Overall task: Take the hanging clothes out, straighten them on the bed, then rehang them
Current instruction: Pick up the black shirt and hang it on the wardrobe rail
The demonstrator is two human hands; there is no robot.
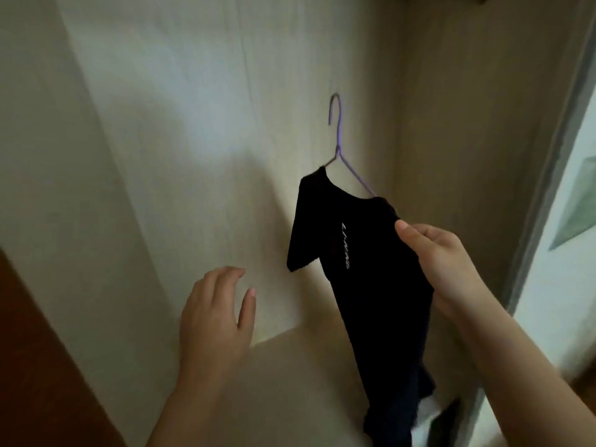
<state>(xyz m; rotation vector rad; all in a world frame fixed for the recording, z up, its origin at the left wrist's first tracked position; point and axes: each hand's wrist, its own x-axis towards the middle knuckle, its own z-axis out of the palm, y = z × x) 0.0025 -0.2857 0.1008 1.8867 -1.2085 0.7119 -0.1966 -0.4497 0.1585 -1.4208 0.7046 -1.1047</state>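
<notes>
Wardrobe interior: pale wood-grain back panel [193, 124] and a light shelf floor [290, 382] fill the view; a grey door frame [548, 188] is seen at 3 o'clock and a reddish-brown panel [32, 366] at 8 o'clock.
Task's thing: a black short-sleeved T-shirt with white lettering [364, 285] is carried on a thin purple wire hanger [338, 151], right of centre, the hook at 1 o'clock and the hem trailing to 5 o'clock.
Hanger hook: it is caught on nothing that is shown; no rail is in view.
Right hand [432, 253]: the shirt's shoulder is pinched between thumb and curled fingers at 3 o'clock, and the garment's weight is borne there.
Left hand [216, 314]: it is held loose with fingers spread at 7 o'clock, well apart from the shirt, with nothing grasped.
Progress: the shirt is judged to be off the rail. The cloth sits crooked and bunched on the hanger, so the straightening is probably not yet done; whether this is removal or return cannot be told for certain.
Left to do: laying out on the bed, which is not seen, smoothing, and rehanging.
Count: one T-shirt, one hanger, two hands; blurred dark and white shapes at 5 o'clock cannot be identified.
</notes>
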